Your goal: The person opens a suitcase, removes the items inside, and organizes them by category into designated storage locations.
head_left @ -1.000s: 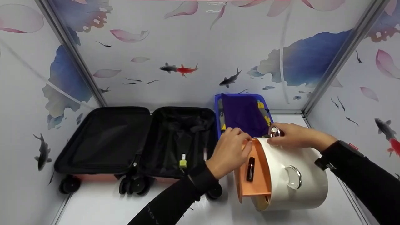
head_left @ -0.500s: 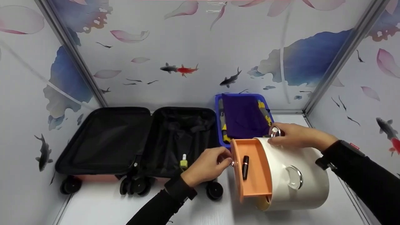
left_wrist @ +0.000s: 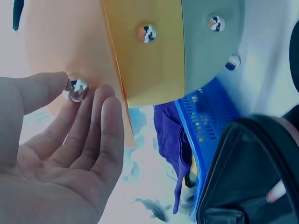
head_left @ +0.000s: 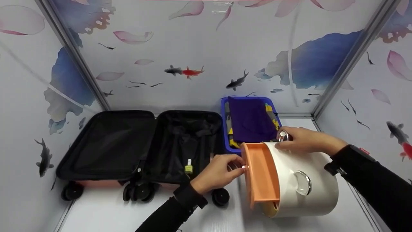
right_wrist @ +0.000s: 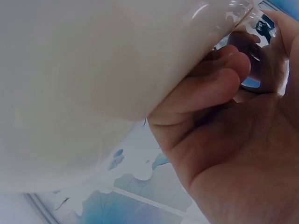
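A white rounded cabinet (head_left: 322,193) lies with its orange drawer (head_left: 265,180) part-way out toward the left. My left hand (head_left: 217,172) pinches the round silver knob (left_wrist: 78,89) on that drawer's front between thumb and fingers. Beside it in the left wrist view are a yellow drawer front (left_wrist: 149,70) and a grey-green one (left_wrist: 205,51), each with its own knob. My right hand (head_left: 304,139) grips a curved chrome handle (right_wrist: 280,70) on the cabinet's far side. The drawer's inner floor shows bare orange; the part just behind its front is hidden.
An open black-lined suitcase (head_left: 112,145) stands to the left, with a small yellow-green bottle (head_left: 189,167) in its right half. Behind the cabinet sits a blue basket (head_left: 227,146) with purple cloth (head_left: 252,119). Patterned panels (head_left: 206,42) enclose the work surface.
My left hand came down from the drawer's far edge to its knob, and the drawer front has since shifted slightly right, inward. The black tube inside is no longer visible. My right hand stayed put.
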`<state>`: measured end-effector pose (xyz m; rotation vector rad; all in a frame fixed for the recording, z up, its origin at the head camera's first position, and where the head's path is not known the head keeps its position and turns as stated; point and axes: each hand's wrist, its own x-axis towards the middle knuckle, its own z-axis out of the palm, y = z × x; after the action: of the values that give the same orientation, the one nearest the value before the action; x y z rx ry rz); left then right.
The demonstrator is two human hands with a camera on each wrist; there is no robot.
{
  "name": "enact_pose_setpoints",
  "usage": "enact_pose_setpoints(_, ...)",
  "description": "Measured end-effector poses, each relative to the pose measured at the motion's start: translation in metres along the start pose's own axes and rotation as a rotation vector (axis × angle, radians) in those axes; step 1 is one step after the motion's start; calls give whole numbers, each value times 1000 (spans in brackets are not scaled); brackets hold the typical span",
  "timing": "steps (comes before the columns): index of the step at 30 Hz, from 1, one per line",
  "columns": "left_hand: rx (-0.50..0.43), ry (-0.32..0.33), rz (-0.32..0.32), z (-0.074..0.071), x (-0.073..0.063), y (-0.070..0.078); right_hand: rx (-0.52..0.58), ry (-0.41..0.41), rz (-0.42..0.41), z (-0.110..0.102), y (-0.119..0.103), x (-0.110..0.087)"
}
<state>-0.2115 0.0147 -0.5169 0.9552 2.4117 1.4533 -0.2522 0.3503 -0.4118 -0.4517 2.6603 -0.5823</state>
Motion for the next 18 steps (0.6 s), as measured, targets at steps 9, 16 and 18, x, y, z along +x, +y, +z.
enact_pose_setpoints(9, -8, 41, 59, 29, 19, 11, -6, 6, 11, 0, 1, 0)
enact_pose_setpoints(16, -20, 29, 35, 48, 29, 21, -18, 14, -1, 1, 0, -1)
enact_pose_setpoints(18, -11, 27, 40, 52, 31, 23, -16, 15, -1, 1, -2, -1)
